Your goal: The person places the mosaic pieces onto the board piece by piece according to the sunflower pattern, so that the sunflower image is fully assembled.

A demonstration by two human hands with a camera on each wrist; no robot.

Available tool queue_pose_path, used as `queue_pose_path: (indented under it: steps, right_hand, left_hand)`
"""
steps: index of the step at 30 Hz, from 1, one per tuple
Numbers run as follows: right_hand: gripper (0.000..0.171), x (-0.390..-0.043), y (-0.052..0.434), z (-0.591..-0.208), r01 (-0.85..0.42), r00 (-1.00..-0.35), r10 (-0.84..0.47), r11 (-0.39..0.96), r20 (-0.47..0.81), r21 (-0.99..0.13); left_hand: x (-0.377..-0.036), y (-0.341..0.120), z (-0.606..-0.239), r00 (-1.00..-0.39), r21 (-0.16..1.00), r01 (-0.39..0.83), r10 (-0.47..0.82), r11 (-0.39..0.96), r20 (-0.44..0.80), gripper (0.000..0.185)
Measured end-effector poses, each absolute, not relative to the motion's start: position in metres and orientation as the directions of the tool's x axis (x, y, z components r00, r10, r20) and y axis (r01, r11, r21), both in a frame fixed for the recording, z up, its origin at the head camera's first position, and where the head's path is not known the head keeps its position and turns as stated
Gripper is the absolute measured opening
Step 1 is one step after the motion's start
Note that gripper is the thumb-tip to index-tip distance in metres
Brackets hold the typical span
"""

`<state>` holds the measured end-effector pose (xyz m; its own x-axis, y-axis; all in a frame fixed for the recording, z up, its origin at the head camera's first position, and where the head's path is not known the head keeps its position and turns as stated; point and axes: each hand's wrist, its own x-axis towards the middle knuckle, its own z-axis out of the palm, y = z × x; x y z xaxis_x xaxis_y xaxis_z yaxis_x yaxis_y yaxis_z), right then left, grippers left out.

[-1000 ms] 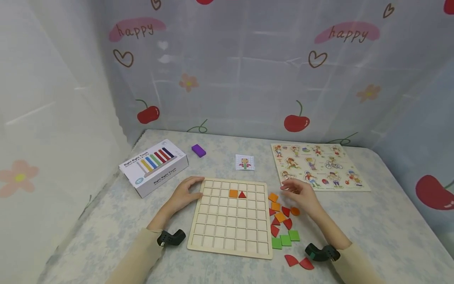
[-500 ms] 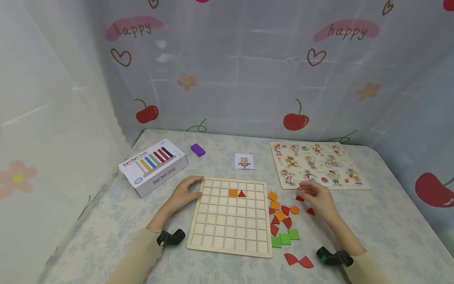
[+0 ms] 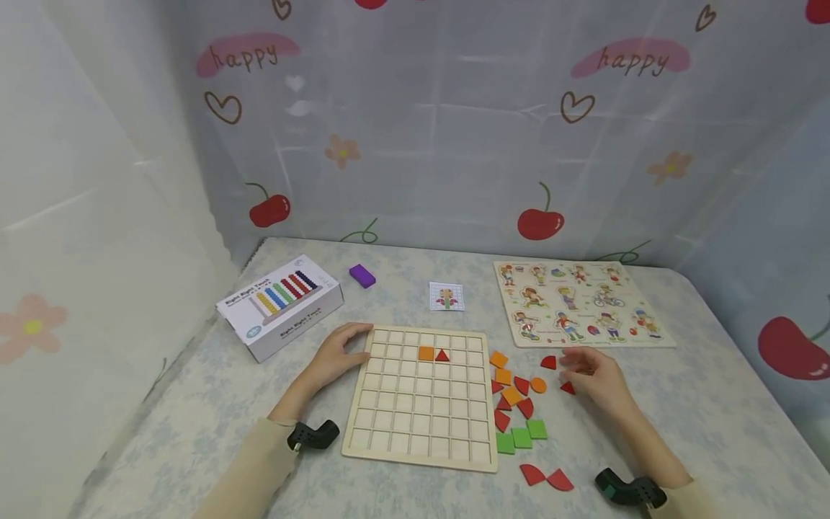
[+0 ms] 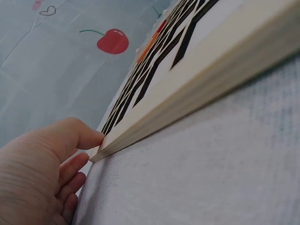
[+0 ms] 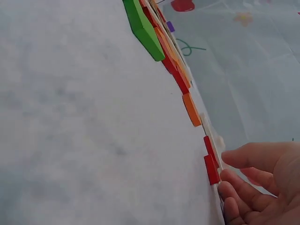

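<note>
The person's left hand [image 3: 337, 355] rests against the top left corner of the pale wooden grid board [image 3: 421, 425], thumb on the upper edge and fingers curled round the corner, which I judge steadies the board on the flowered tablecloth [image 3: 700, 404]. Two pieces sit side by side in the board's second row: an orange square tile [image 3: 426, 353] and a red triangle tile [image 3: 442, 355].

The right hand [image 3: 596, 376] lies on the cloth to the right of the board, fingers loosely curled. Its fingertips [image 5: 229, 177] touch a small red wedge-shaped piece [image 3: 568, 388], while another red piece [image 3: 548, 362] lies just beside them. Whether the wedge is actually pinched I cannot tell.

Between that hand and the board is a loose cluster of orange, red and green wooden pieces [image 3: 515, 404], kept close to the grid where they are easy to reach. A small pattern card [image 3: 447, 296] lies beyond the board, facing the person, likely as a reference. Farther off are a picture peg puzzle [image 3: 580, 303], a white abacus box [image 3: 280, 306] and a purple block [image 3: 362, 275].
</note>
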<state>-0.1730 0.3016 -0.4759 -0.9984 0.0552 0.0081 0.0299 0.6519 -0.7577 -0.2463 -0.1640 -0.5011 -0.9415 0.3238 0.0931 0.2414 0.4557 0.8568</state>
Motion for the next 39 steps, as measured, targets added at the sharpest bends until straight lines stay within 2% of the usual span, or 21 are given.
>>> queue_pose_path:
  steps: [11, 29, 33, 39]
  right_hand:
    - [0.048, -0.153, 0.315, -0.485, 0.045, -0.999, 0.038, 0.648, -0.027, -0.761]
    - [0.035, -0.153, 0.312, -0.489, -0.042, -0.995, 0.046, 0.628, 0.092, -0.777]
    - [0.037, -0.158, 0.299, -0.483, -0.056, -0.996, 0.025, 0.586, 0.087, -0.808]
    - [0.038, -0.173, 0.254, -0.466, -0.083, -0.997, -0.043, 0.517, 0.071, -0.852]
  left_hand:
    - [-0.248, -0.163, -0.502, -0.943, 0.846, 0.249, 0.318, 0.472, 0.1, 0.053]
    - [-0.247, -0.164, -0.503, -0.941, 0.844, 0.26, 0.319, 0.47, 0.112, 0.052]
    - [-0.247, -0.166, -0.504, -0.942, 0.845, 0.257, 0.316, 0.468, 0.112, 0.052]
    - [-0.248, -0.164, -0.507, -0.94, 0.847, 0.27, 0.316, 0.457, 0.13, 0.053]
